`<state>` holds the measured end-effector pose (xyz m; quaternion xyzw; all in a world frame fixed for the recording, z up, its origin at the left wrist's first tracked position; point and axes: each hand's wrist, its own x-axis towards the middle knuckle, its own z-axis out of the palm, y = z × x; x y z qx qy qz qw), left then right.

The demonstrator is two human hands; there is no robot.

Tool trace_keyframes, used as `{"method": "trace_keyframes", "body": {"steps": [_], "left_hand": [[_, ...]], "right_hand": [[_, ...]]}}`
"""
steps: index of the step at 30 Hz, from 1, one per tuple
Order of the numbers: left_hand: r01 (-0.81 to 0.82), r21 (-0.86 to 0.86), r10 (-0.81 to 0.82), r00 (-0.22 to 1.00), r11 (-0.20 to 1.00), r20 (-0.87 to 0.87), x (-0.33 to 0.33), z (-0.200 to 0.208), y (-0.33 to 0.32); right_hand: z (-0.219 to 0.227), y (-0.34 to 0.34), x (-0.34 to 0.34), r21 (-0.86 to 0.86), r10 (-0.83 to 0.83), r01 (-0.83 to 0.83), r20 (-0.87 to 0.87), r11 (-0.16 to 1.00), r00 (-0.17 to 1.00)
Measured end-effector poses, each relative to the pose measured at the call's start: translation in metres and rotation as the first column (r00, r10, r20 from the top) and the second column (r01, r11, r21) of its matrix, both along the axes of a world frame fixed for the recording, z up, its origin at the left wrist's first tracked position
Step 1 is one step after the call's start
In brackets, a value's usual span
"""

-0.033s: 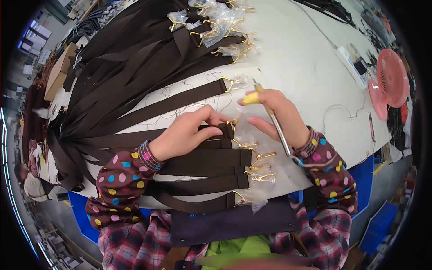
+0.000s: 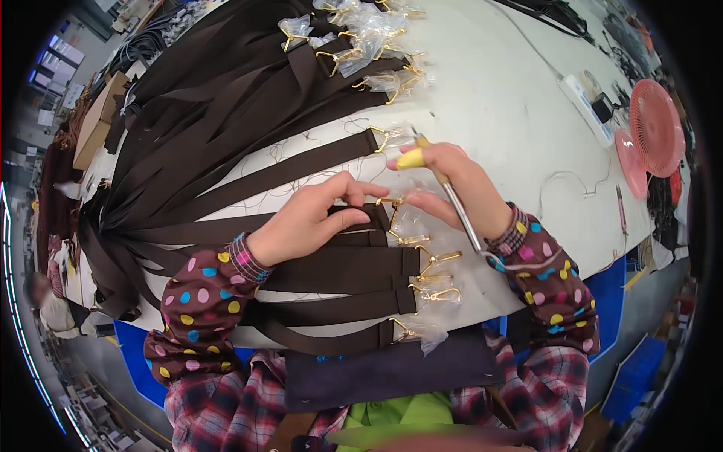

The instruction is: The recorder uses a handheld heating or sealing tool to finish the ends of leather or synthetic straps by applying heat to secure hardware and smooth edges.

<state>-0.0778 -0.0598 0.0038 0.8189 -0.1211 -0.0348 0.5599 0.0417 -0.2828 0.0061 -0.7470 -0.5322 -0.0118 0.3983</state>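
Observation:
My left hand [image 2: 305, 222] pinches the end of a dark brown strap [image 2: 374, 217] between thumb and fingers. A gold clasp [image 2: 393, 205] with clear plastic wrap sits at that end. In my right hand [image 2: 468, 184] is a slim pen-like tool with a metal shaft [image 2: 458, 211], its thin tip pointing up and away and a cord trailing from its lower end. Yellow tape [image 2: 410, 158] covers my right index finger. The right thumb is beside the clasp; whether it touches cannot be told. More straps with wrapped gold clasps [image 2: 437, 260] lie nearer me.
A large bundle of brown straps [image 2: 203, 98] spreads over the far left of the pale table [image 2: 497, 98]. At the right are a white power strip [image 2: 587, 109], a pink fan [image 2: 655, 128] and a small pointed tool [image 2: 620, 211]. Loose threads lie between straps.
My right hand has moved a little to the left with the tool, bringing its thumb beside the gold clasp. The left index finger has stretched out toward the clasp.

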Motion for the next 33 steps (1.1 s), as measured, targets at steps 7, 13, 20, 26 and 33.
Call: {"method": "trace_keyframes", "body": {"steps": [7, 13, 20, 26, 33], "left_hand": [[-0.176, 0.110, 0.195, 0.960, 0.978, -0.200, 0.000, -0.002, 0.005], [-0.297, 0.485, 0.169, 0.942, 0.823, 0.290, 0.004, -0.009, -0.003], [-0.025, 0.371, 0.036, 0.999, 0.928, -0.023, 0.023, 0.016, -0.005], [-0.011, 0.433, -0.023, 0.997, 0.902, 0.072, 0.021, 0.000, -0.001], [0.009, 0.250, 0.009, 0.997, 0.968, -0.072, 0.022, 0.003, 0.005]], "right_hand": [[-0.013, 0.019, 0.002, -0.110, 0.072, -0.098, -0.219, 0.989, 0.973], [-0.018, 0.015, 0.003, -0.117, 0.030, -0.029, 0.007, 0.993, 1.000], [-0.027, 0.013, 0.008, -0.046, 0.004, -0.003, 0.029, 0.999, 1.000], [-0.007, 0.014, 0.005, 0.029, -0.050, 0.047, 0.092, 0.998, 0.995], [0.002, 0.016, -0.014, 0.113, 0.093, -0.035, -0.562, 0.993, 0.822]]}}
